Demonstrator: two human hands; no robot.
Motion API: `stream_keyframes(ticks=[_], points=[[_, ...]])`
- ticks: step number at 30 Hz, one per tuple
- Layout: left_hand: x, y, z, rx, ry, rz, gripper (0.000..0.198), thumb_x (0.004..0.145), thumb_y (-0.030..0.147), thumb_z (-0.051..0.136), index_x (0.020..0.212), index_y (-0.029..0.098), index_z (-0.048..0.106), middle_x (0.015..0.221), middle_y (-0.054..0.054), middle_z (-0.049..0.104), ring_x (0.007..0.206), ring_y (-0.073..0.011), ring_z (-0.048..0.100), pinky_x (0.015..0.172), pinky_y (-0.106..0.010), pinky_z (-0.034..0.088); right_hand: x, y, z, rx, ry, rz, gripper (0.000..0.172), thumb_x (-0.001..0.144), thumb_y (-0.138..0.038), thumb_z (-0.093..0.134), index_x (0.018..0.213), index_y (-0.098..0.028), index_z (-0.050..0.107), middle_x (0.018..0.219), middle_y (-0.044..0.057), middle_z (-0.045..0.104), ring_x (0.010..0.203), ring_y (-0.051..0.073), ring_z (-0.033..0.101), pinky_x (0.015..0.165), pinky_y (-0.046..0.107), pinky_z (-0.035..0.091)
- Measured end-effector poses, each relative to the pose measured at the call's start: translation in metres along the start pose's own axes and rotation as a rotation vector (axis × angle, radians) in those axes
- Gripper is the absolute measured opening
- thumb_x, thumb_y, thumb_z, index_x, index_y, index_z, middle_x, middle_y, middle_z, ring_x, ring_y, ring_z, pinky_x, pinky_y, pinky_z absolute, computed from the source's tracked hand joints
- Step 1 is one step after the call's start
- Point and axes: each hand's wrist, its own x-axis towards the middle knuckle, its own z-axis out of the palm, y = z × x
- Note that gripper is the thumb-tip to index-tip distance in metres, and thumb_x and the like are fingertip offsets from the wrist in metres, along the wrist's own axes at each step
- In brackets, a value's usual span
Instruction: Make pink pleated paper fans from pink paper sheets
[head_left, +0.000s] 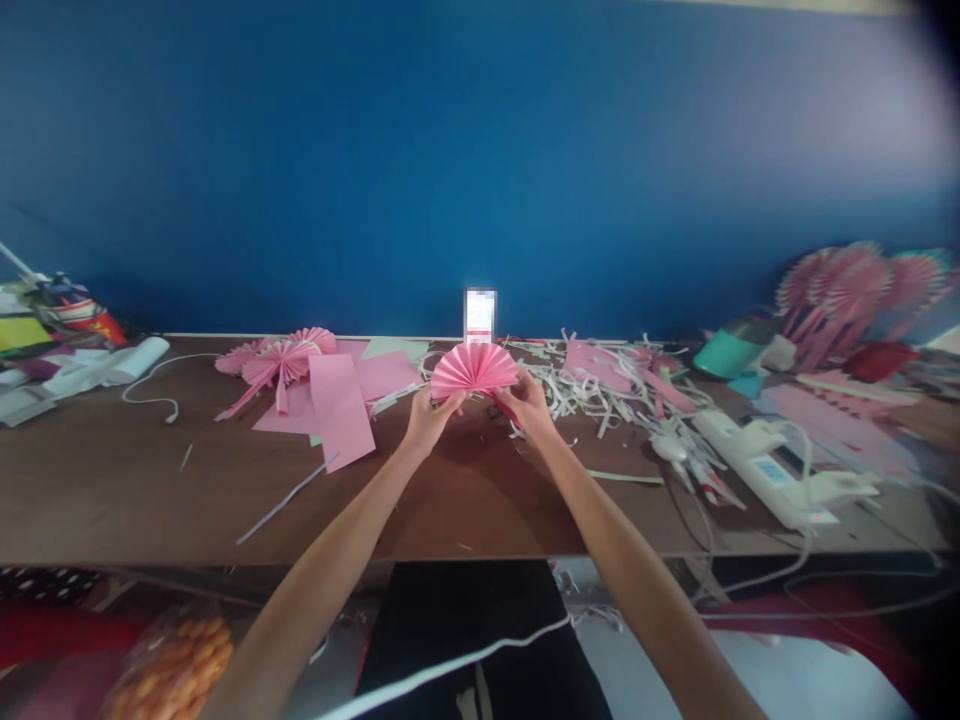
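A pink pleated paper fan (474, 369), spread into a half circle, is held up over the brown table (112, 490) near its back middle. My left hand (427, 418) pinches the fan's lower left corner. My right hand (527, 405) grips its lower right corner, fingers closed around the edge. Both arms reach forward from the near table edge.
Flat pink paper sheets (341, 405) and finished pink fans (281, 362) lie to the left. White paper strips (600, 385) litter the right, with a white power strip (765, 465), a teal cup (727, 352) and more fans (847, 290). A small white box (480, 315) stands by the blue wall.
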Motion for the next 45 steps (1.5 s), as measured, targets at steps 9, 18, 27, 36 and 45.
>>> stream_keyframes(ticks=[9,18,27,36,45], points=[[0.000,0.003,0.004,-0.114,0.088,-0.057,0.032,0.076,0.045,0.068,0.085,0.014,0.061,0.068,-0.002,0.066,0.062,-0.0144,0.062,0.065,-0.028,0.050,-0.007,-0.007,0.012,0.214,-0.109,0.264,0.041,0.062,-0.038,0.082,0.094,-0.017,0.066,0.077,0.002,0.071,0.063,0.016,0.064,0.062,0.029,0.052],[-0.001,0.006,0.011,-0.526,0.088,-0.144,0.041,0.065,0.031,0.081,0.099,0.016,0.065,0.096,-0.005,0.070,0.086,-0.0180,0.067,0.084,-0.032,0.050,-0.013,-0.021,0.024,0.160,-0.113,0.145,0.036,0.065,-0.035,0.080,0.095,-0.019,0.069,0.091,0.004,0.072,0.085,0.020,0.066,0.080,0.033,0.052],[-0.002,0.005,0.012,-0.669,0.085,-0.206,0.044,0.060,0.019,0.083,0.099,0.019,0.063,0.087,-0.001,0.070,0.076,-0.0127,0.066,0.074,-0.026,0.049,-0.016,-0.016,0.026,0.159,-0.050,0.116,0.033,0.059,-0.031,0.083,0.087,-0.018,0.071,0.086,0.003,0.072,0.076,0.018,0.064,0.075,0.032,0.051],[-0.007,-0.004,0.022,-0.756,0.011,-0.372,0.025,0.065,0.030,0.081,0.078,0.014,0.067,0.064,0.001,0.062,0.056,-0.0076,0.058,0.056,-0.021,0.046,-0.017,-0.015,0.028,0.166,-0.036,0.105,0.037,0.057,-0.033,0.083,0.088,-0.017,0.069,0.087,0.004,0.072,0.077,0.020,0.066,0.078,0.034,0.052],[-0.012,0.003,0.026,-0.550,0.119,-0.397,0.040,0.057,0.032,0.085,0.090,0.014,0.071,0.074,-0.003,0.071,0.065,-0.0151,0.065,0.065,-0.027,0.051,-0.016,-0.022,0.027,0.144,0.135,0.043,0.038,0.065,-0.035,0.080,0.096,-0.022,0.062,0.078,-0.001,0.068,0.061,0.013,0.062,0.060,0.026,0.052]])
